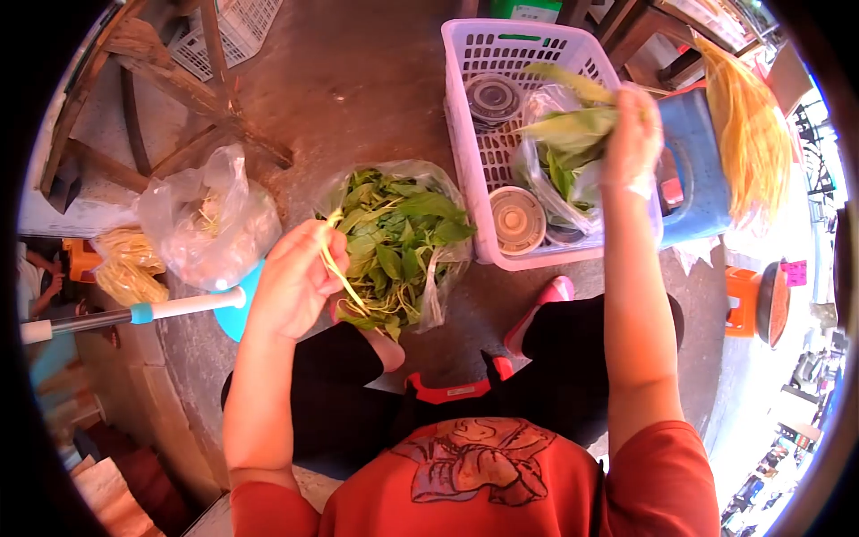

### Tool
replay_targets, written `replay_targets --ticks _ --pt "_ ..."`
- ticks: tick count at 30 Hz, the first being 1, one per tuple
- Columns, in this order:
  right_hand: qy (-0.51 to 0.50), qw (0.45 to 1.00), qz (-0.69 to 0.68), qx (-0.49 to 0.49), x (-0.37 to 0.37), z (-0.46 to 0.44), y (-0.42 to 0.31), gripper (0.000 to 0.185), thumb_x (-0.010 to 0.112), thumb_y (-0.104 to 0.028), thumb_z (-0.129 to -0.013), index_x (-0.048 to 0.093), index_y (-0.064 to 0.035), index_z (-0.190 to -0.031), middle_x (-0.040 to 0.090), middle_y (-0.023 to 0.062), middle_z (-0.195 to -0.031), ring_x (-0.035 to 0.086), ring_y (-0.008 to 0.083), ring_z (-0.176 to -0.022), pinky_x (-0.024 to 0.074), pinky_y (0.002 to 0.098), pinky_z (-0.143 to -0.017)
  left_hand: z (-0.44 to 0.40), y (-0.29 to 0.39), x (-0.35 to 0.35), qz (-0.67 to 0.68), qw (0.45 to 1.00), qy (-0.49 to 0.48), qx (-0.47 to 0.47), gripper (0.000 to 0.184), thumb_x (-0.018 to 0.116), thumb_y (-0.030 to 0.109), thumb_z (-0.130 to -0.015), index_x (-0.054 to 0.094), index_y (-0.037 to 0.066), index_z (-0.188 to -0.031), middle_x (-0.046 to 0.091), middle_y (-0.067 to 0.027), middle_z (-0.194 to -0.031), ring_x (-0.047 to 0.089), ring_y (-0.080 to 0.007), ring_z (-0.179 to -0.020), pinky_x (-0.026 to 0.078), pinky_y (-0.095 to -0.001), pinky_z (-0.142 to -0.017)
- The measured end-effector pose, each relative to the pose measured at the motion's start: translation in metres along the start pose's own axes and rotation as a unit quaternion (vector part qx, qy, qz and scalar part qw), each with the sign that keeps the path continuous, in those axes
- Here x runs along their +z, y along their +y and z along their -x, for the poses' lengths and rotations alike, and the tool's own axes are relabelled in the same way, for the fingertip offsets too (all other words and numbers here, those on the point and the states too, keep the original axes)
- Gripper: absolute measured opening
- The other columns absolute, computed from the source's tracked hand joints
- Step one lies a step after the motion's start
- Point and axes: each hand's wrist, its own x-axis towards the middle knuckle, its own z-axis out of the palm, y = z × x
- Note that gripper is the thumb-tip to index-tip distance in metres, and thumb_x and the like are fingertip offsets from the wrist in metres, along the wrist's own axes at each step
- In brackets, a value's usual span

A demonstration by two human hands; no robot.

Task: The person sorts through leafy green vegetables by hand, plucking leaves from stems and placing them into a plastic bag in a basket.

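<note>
My left hand [297, 279] pinches a thin pale-green stem [338, 270] at the left edge of an open plastic bag of leafy greens [394, 233]. That bag sits on the floor in front of my feet. My right hand [633, 134] is closed on green leaves [573, 127], blurred by motion, above a purple-white plastic crate [514, 259]. Inside the crate, below those leaves, is a clear plastic bag with more greens [562, 174]. Round plastic lids or containers [517, 221] lie beside it.
Left of the greens stands a clear bag [215, 224] with pale contents, near a pole with a white grip [188, 304]. A wooden frame [170, 80] is at upper left. A blue container [698, 170] and a yellow bundle [747, 125] stand right of the crate.
</note>
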Motion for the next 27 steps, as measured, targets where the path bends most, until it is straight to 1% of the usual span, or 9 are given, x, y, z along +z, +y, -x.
replay_targets --ticks 4,7,9,12,15,20,22,25,27 --pt "0.176 0.956 0.233 0.03 -0.061 -0.036 0.061 0.032 0.054 -0.028 -0.083 0.061 0.0025 -0.091 0.061 0.0154 -0.077 0.055 0.0224 -0.07 0.0455 0.0352 -0.068 -0.002 0.007 -0.004 0.026 0.999 0.026 0.015 0.015 0.051 0.022 -0.094 0.053 0.007 -0.092 0.059 -0.0102 -0.081 0.052 -0.0133 -0.065 0.034 -0.0201 -0.044" --pt "0.066 0.89 0.451 0.032 -0.082 -0.038 0.165 0.036 0.048 -0.03 -0.085 0.062 0.0019 -0.094 0.064 0.0256 -0.089 0.06 0.0429 -0.085 0.0463 0.0479 -0.078 -0.008 0.007 -0.007 0.022 0.999 0.026 0.036 0.015 0.051 0.023 -0.094 0.053 0.008 -0.092 0.057 -0.0066 -0.076 0.05 -0.0126 -0.063 0.033 -0.0199 -0.043" --pt "-0.16 0.88 0.386 0.225 -0.08 -0.045 0.187 0.047 0.05 -0.041 -0.086 0.055 -0.0042 -0.116 0.056 0.0198 -0.114 0.054 0.0352 -0.105 0.0412 0.0436 -0.091 -0.014 0.005 -0.012 0.028 0.998 0.034 0.041 0.015 0.052 0.023 -0.094 0.053 0.009 -0.091 0.055 -0.0045 -0.074 0.049 -0.0123 -0.063 0.033 -0.0203 -0.044" --pt "-0.279 0.825 0.073 0.486 -0.036 -0.016 0.139 0.064 0.05 -0.046 -0.087 0.037 -0.0099 -0.138 0.04 0.0125 -0.139 0.04 0.0273 -0.124 0.0315 0.0384 -0.103 -0.021 0.01 -0.02 0.048 0.994 0.09 0.041 0.015 0.053 0.025 -0.093 0.052 0.01 -0.09 0.051 -0.0014 -0.07 0.047 -0.0119 -0.062 0.034 -0.022 -0.046" --pt "-0.428 0.794 0.28 0.329 -0.045 -0.06 0.161 0.062 0.052 -0.045 -0.086 0.039 -0.01 -0.135 0.041 0.0114 -0.138 0.044 0.0281 -0.12 0.0332 0.0384 -0.102 -0.029 0.015 -0.04 0.092 0.989 0.108 0.047 0.017 0.053 0.027 -0.093 0.051 0.011 -0.085 0.049 -0.0002 -0.067 0.044 -0.0119 -0.059 0.033 -0.0237 -0.047" --pt "-0.438 0.703 0.466 0.312 -0.026 -0.087 0.045 0.044 0.053 -0.032 -0.087 0.052 -0.0064 -0.123 0.051 0.0115 -0.129 0.058 0.0318 -0.105 0.0436 0.0335 -0.094 -0.041 0.037 -0.116 0.141 0.954 0.232 0.125 0.025 0.051 0.031 -0.094 0.048 0.013 -0.077 0.044 0.0018 -0.062 0.041 -0.0123 -0.054 0.031 -0.0254 -0.047" --pt "-0.583 0.583 0.522 -0.217 -0.086 -0.152 0.14 0.044 0.054 -0.033 -0.086 0.054 -0.0073 -0.122 0.055 0.0127 -0.124 0.061 0.0354 -0.097 0.0469 0.0371 -0.09 -0.048 0.061 -0.167 0.152 0.906 0.356 0.172 0.025 0.052 0.031 -0.093 0.048 0.012 -0.078 0.045 0.0009 -0.062 0.041 -0.0127 -0.052 0.033 -0.0255 -0.045" --pt "-0.331 0.708 0.62 -0.068 -0.048 -0.075 0.015 0.036 0.055 -0.033 -0.086 0.06 -0.0091 -0.112 0.062 0.0161 -0.108 0.063 0.0342 -0.09 0.0482 0.0406 -0.082 -0.057 0.092 -0.281 0.058 0.86 0.433 0.265 0.026 0.056 0.03 -0.091 0.051 0.008 -0.079 0.051 -0.0024 -0.066 0.046 -0.0138 -0.052 0.036 -0.0285 -0.044" --pt "-0.321 0.721 0.612 -0.057 -0.032 -0.045 -0.035 0.033 0.054 -0.034 -0.087 0.062 -0.0074 -0.106 0.064 0.0184 -0.098 0.063 0.0341 -0.09 0.0475 0.0424 -0.08 -0.066 0.115 -0.318 -0.017 0.855 0.46 0.24 0.029 0.06 0.031 -0.088 0.055 0.003 -0.085 0.056 -0.007 -0.073 0.053 -0.0183 -0.06 0.044 -0.0326 -0.053"
